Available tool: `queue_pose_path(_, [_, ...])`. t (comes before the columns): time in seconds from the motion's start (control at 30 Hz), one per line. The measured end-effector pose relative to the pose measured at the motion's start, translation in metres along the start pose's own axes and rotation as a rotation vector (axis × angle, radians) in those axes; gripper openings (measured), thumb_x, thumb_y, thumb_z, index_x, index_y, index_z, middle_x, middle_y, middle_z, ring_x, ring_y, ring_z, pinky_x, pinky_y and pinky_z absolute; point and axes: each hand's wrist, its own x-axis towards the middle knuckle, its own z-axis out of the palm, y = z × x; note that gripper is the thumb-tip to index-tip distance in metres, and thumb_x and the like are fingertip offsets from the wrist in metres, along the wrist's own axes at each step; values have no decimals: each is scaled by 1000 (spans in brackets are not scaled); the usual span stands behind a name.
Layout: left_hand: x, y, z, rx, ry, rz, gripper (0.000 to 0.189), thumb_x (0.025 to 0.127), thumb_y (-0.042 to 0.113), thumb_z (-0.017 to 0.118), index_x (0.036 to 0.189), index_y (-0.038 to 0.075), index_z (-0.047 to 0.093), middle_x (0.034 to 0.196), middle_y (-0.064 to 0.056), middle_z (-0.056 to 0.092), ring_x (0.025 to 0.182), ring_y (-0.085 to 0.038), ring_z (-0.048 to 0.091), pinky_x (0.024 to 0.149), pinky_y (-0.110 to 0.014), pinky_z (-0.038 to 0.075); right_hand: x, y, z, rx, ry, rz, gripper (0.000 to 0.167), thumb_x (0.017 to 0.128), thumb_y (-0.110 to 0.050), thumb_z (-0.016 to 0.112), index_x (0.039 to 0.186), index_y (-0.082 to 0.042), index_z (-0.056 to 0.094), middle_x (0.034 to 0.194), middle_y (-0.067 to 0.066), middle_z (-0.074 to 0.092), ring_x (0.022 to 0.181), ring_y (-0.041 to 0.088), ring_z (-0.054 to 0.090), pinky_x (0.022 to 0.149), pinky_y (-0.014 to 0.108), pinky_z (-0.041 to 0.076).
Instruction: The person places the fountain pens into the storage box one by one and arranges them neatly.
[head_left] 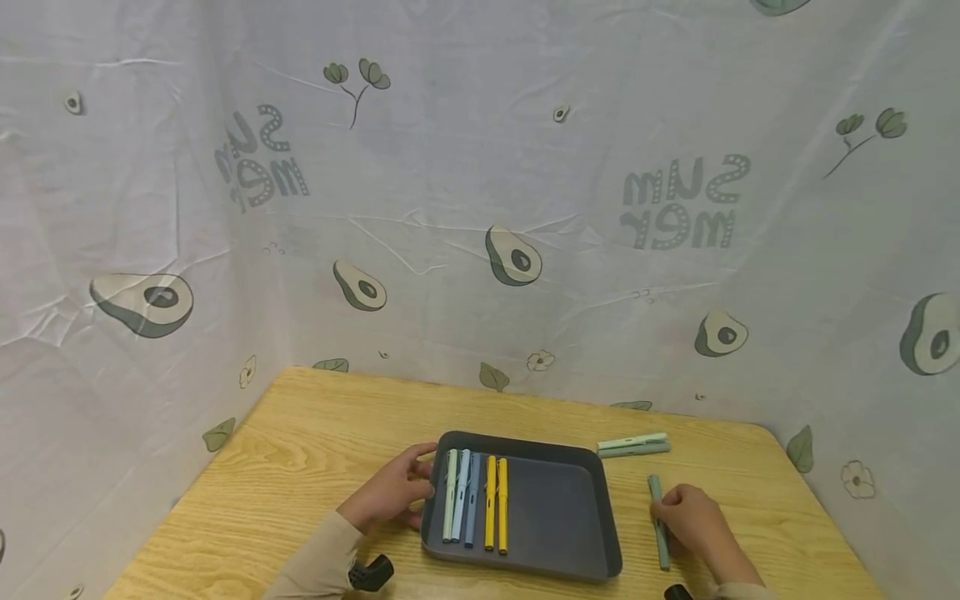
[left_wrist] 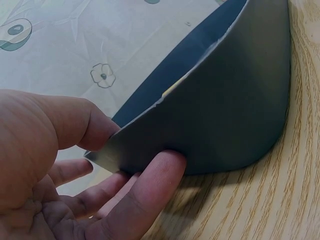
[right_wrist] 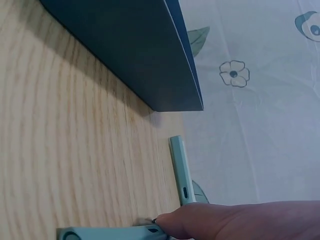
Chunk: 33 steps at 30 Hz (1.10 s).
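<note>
A dark grey tray (head_left: pixel 555 517) lies on the wooden table, holding a pale green pen (head_left: pixel 450 496), a light blue pen (head_left: pixel 461 496), a dark blue pen (head_left: pixel 472 500) and two yellow pens (head_left: pixel 502 504) side by side in its left half. My left hand (head_left: pixel 393 492) grips the tray's left side, its thumb at the rim and fingertips against the outer wall (left_wrist: pixel 215 115). Right of the tray, my right hand (head_left: pixel 693 521) pinches a grey-green pen (head_left: pixel 662 542) near its middle. Whether that pen touches the table, I cannot tell.
Beyond the tray's right back corner lie a pale green pen (head_left: pixel 633 441) and another grey-green pen (head_left: pixel 633 451), side by side. A patterned cloth (head_left: pixel 450 325) hangs behind the wooden table (head_left: pixel 337 417). Black devices (head_left: pixel 371 573) sit by my wrists.
</note>
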Motion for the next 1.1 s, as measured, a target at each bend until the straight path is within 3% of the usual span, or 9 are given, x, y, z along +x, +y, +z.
queue_pose_path(0.23, [2, 1, -1, -17, -11, -1, 76, 91, 1, 60, 161, 9, 32, 128, -23, 51, 100, -28, 63, 61, -44, 64, -4, 0, 1, -8, -5, 28, 21, 95, -16, 66, 90, 3, 62, 80, 10, 59, 73, 21, 57, 60, 31, 52])
queue_pose_path(0.53, [3, 2, -2, -31, -20, -29, 75, 92, 0, 60, 161, 11, 33, 130, -23, 51, 101, -28, 65, 64, -46, 65, -6, -1, 3, 27, -25, 90, 20, 96, -14, 64, 93, 5, 59, 79, 11, 57, 66, 19, 60, 57, 31, 56])
queue_pose_path(0.67, [3, 4, -2, -37, -20, -39, 74, 92, 0, 60, 161, 10, 33, 130, -23, 51, 101, -28, 64, 65, -46, 65, -7, -1, 2, 79, -18, 93, 26, 97, -16, 63, 101, 10, 60, 84, 16, 59, 69, 20, 61, 57, 33, 59])
queue_pose_path(0.83, [3, 5, -3, -44, -18, -47, 74, 93, 1, 61, 161, 10, 33, 131, -23, 51, 101, -29, 64, 64, -46, 65, -7, -6, -4, 61, 37, 54, 34, 99, -21, 63, 110, 11, 58, 95, 19, 64, 78, 21, 63, 59, 35, 58])
queue_pose_path(1.1, [2, 9, -3, -63, -8, -65, 74, 92, 0, 61, 160, 9, 34, 130, -23, 51, 101, -30, 64, 65, -47, 65, -12, -26, -12, 179, 22, -9, 52, 102, -15, 61, 145, 7, 40, 106, 20, 67, 80, 21, 66, 59, 39, 62])
